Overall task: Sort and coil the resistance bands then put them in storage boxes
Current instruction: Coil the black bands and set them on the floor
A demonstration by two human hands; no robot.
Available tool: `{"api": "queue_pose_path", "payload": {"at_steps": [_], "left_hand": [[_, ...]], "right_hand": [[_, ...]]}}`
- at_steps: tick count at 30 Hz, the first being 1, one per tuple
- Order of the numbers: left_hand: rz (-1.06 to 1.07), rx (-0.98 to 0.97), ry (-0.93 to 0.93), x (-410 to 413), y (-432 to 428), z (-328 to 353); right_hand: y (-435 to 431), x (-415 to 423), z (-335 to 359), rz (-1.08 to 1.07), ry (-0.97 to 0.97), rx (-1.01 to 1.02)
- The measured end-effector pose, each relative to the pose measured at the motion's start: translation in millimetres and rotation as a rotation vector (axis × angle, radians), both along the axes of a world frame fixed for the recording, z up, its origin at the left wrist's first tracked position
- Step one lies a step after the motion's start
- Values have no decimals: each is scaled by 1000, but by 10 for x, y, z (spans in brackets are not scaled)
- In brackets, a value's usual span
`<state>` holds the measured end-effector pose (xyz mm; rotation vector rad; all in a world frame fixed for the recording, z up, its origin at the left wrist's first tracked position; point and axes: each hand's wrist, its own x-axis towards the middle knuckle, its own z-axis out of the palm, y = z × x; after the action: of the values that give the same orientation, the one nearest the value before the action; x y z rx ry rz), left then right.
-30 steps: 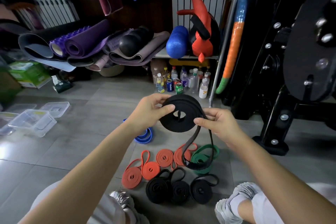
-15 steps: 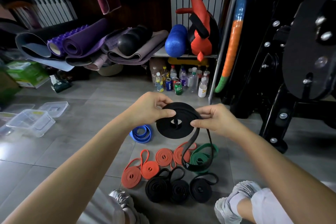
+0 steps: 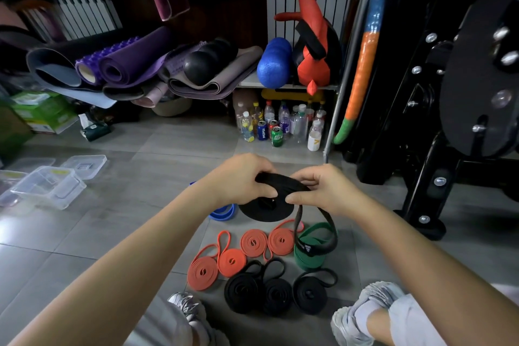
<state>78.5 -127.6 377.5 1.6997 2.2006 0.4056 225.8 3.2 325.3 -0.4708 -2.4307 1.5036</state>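
A wide black resistance band (image 3: 268,209) is rolled into a coil above the floor. My left hand (image 3: 238,180) grips its left side and my right hand (image 3: 320,187) pinches its right side. The band's loose end hangs down in a loop over the green band (image 3: 309,257). On the grey floor lie several coiled orange bands (image 3: 254,243) and three coiled black bands (image 3: 276,293). A blue band (image 3: 223,213) lies partly hidden behind my left forearm. Clear plastic storage boxes (image 3: 47,187) stand at the left.
Loose box lids (image 3: 84,166) lie by the boxes. Bottles and cans (image 3: 278,125) stand under a shelf holding rolled mats (image 3: 126,64) and a blue roller (image 3: 273,62). A black gym machine (image 3: 449,121) fills the right. My shoes (image 3: 365,309) frame the bands.
Both hands have dropped lower and closer together with the black coil, which now tilts flatter. The hanging loop has sunk with it, over the green band.
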Motion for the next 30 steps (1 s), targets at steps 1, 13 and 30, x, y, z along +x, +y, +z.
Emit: {"api": "queue_pose_path", "payload": {"at_steps": [1,13,30], "left_hand": [[35,33,-71,-29,-21,-7],[329,280,-804,-203,-245,-52],[98,-45,-158,-70,-148,-110]], "right_hand": [[12,16,-15,-4,1,-6],[-52,75,-204,-185,168,-299],[-84,-63,-46,-78,-10,23]]}}
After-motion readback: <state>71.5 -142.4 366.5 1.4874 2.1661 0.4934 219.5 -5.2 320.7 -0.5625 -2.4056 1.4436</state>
